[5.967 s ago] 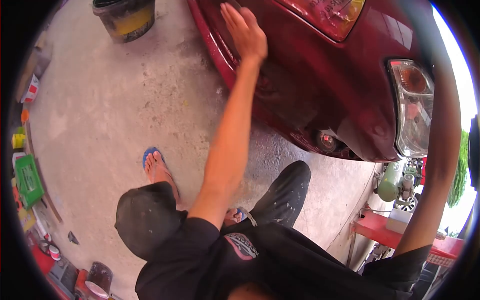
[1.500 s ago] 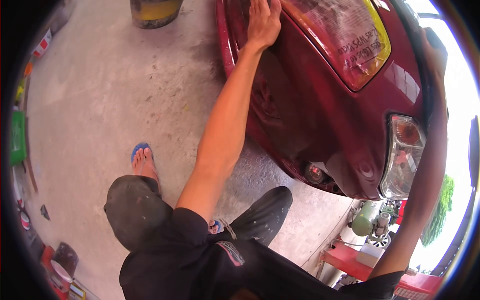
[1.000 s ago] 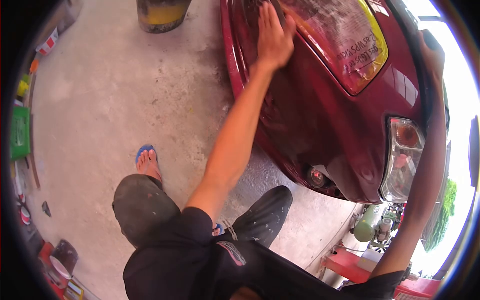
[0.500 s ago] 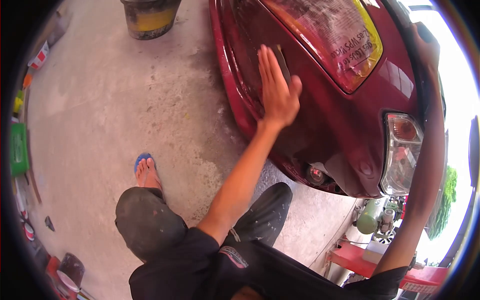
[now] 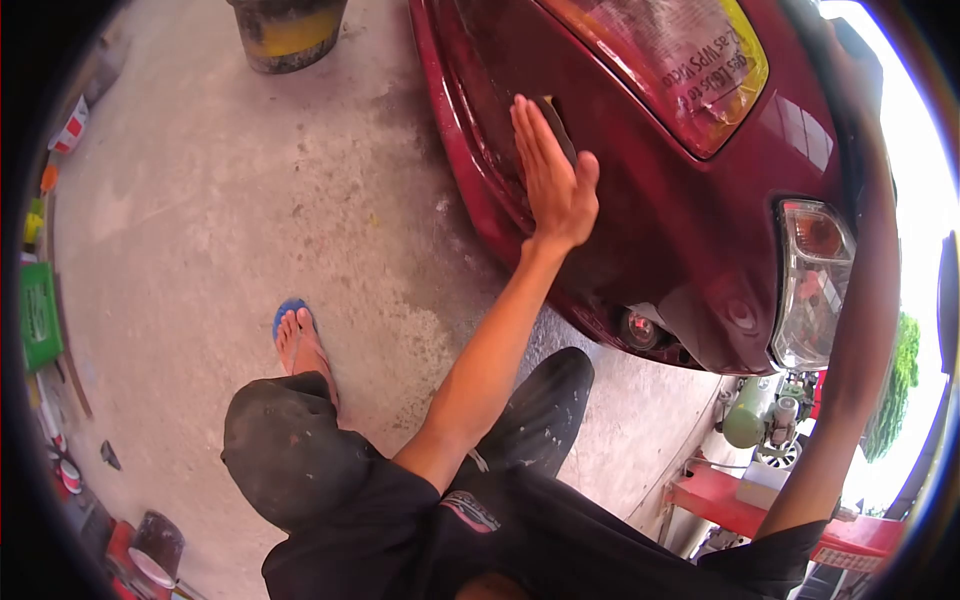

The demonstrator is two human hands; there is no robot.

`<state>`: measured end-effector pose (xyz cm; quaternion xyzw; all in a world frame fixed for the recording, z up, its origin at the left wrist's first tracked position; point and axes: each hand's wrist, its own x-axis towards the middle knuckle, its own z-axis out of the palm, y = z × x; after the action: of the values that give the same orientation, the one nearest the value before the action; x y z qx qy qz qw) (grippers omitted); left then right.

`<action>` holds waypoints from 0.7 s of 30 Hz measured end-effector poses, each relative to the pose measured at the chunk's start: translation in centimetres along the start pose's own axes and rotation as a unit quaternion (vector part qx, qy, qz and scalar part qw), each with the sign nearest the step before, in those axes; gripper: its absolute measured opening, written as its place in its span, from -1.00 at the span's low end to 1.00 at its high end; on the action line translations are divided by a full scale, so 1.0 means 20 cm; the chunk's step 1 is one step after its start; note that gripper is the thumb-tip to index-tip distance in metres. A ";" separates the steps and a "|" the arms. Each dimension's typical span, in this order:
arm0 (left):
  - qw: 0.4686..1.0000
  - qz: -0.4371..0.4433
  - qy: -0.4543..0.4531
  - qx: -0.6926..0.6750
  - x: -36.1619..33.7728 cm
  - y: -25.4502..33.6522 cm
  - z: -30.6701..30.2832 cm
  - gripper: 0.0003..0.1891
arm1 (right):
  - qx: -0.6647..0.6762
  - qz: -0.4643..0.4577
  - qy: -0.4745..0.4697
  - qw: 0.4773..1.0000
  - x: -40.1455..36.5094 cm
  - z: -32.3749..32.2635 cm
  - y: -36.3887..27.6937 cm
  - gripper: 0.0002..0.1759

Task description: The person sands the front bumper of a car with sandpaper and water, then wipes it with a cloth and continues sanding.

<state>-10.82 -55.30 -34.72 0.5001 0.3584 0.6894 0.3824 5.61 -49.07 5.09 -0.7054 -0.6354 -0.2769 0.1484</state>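
Observation:
My left hand (image 5: 556,200) lies along the dark red bumper (image 5: 640,220) of a car, its fingers straight and close together, thumb held out to the side. Under the palm is a dark, flat sanding pad (image 5: 560,128) with a tan edge; most of it is covered by the hand. My right hand (image 5: 852,85) is up at the right, against the dark upper edge of the car. Its fingers are blurred and partly lost in shadow. Plastic film with print covers the light (image 5: 700,80) above my left hand.
A black bucket (image 5: 290,40) with a yellow patch stands on the concrete floor (image 5: 200,200). A clear corner lamp (image 5: 815,290) lies beside my right forearm. Behind the car are a green compressor tank (image 5: 745,415) and a red frame (image 5: 720,500). Assorted containers line the left edge.
The view has shifted, so the car sits slightly higher in it. Against the bumper, my left hand has slid a little toward my body with the sanding pad. My right hand stays at the car's edge.

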 end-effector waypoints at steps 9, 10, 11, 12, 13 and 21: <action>0.999 -0.043 -0.020 -0.025 0.57 -0.29 -0.04 -0.09 | 0.057 -0.014 0.018 0.998 -0.09 -0.03 -0.10 -0.55; 1.000 0.002 -0.014 -0.013 0.37 -0.20 -0.03 -0.10 | 0.060 -0.017 0.018 0.998 -0.09 -0.04 -0.11 -0.55; 0.999 0.042 -0.019 -0.012 0.17 -0.10 -0.03 -0.01 | 0.064 -0.016 0.019 0.998 -0.11 -0.04 -0.11 -0.55; 0.999 0.036 -0.026 -0.024 -0.04 0.04 -0.02 0.12 | 0.066 -0.014 0.019 0.998 -0.11 -0.04 -0.10 -0.55; 0.999 0.022 -0.031 -0.010 -0.25 0.12 0.02 0.17 | 0.067 -0.012 0.018 0.998 -0.12 -0.04 -0.10 -0.56; 0.998 -0.042 -0.017 -0.040 0.20 -0.10 -0.02 -0.09 | 0.079 -0.007 0.005 0.997 -0.21 -0.06 -0.07 -0.57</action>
<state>-11.75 -50.84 -34.89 0.4808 0.3448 0.6778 0.4366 3.86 -53.04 3.44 -0.6857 -0.6594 -0.2302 0.2050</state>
